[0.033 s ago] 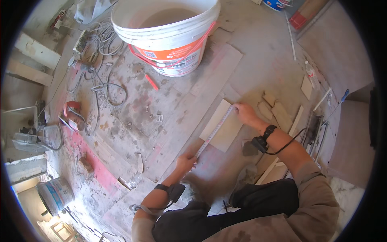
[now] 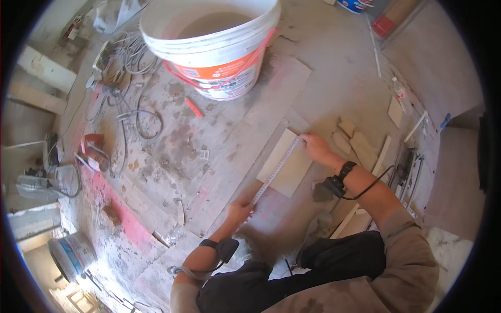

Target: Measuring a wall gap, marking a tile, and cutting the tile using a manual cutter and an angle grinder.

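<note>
A white measuring tape (image 2: pixel 275 172) is pulled straight between my two hands, slanting over a pale rectangular tile (image 2: pixel 292 176) on the dusty floor. My left hand (image 2: pixel 240 211) is closed on the tape's near end, just off the tile's near left corner. Whether a tape case sits inside that hand is hidden. At the tile's far side my right hand (image 2: pixel 316 148) pinches the tape's other end between thumb and fingers. The tile lies flat, partly covered by the tape and my right hand.
A large white bucket (image 2: pixel 209 49) with a red handle stands ahead. Left of it lie tangled cables (image 2: pixel 136 52) and power tools, with a red marker-like stick (image 2: pixel 193 108) nearer. Broken tile pieces (image 2: pixel 360 146) and a plastic bottle (image 2: pixel 401 89) are at right. Another bucket (image 2: pixel 73 254) stands lower left.
</note>
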The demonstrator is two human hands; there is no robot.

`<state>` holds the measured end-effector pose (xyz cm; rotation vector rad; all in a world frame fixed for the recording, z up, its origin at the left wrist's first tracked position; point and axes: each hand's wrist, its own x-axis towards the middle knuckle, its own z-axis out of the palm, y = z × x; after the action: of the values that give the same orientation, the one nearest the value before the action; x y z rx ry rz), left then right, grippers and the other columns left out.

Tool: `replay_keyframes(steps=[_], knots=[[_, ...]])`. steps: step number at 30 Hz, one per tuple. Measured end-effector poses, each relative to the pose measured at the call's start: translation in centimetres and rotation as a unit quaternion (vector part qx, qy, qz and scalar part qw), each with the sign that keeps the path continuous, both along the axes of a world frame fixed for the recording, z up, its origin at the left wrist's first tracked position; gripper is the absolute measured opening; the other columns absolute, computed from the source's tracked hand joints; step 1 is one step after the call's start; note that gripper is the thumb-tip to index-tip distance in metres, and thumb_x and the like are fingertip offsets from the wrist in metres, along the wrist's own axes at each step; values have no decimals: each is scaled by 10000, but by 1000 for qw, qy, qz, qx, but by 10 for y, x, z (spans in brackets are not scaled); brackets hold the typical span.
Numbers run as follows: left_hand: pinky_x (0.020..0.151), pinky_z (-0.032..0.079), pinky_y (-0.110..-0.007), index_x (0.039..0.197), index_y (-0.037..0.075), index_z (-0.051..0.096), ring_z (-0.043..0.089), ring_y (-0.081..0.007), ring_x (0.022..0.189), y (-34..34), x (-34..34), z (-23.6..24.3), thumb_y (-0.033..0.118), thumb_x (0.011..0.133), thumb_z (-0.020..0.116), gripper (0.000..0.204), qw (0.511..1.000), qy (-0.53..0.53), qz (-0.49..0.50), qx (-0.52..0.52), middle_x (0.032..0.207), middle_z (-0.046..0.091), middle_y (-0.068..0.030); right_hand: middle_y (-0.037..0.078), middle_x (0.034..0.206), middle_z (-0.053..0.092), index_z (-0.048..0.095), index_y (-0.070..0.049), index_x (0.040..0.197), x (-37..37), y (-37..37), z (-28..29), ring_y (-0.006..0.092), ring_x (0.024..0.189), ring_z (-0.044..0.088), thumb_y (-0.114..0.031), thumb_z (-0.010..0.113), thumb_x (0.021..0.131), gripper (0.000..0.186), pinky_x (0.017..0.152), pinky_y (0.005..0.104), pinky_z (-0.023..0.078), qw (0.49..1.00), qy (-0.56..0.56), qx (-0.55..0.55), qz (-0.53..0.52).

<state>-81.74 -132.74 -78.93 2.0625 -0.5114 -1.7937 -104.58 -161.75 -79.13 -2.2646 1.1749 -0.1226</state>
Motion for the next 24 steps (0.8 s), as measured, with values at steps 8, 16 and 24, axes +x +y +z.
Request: replay_keyframes(steps=[8,16,24], knots=[[490,463,-279,895,9,672,594,-133,582,16,30,2,149,881,634,146,990,119,64,-43,702,622,-73,246,886,654,667,-13,952,8,5,-31,435,873,635,-61,556,787,206,753,496,523,998,-66,23,6],[488,519,-300,1027,-25,601,654,-205,588,-69,93,31,108,899,598,185,996,62,-46,-38,788,668,-126,242,940,644,636,10,986,-55,20,16,431,899,616,-134,571,803,242,822,502,496,978,-39,98,-181],[502,514,-300,974,-8,587,635,-194,601,-170,92,46,101,906,584,129,984,54,-152,-77,766,637,-112,220,1005,653,645,-32,1044,-208,119,84,401,956,625,-231,597,851,282,831,473,496,907,3,102,-408]])
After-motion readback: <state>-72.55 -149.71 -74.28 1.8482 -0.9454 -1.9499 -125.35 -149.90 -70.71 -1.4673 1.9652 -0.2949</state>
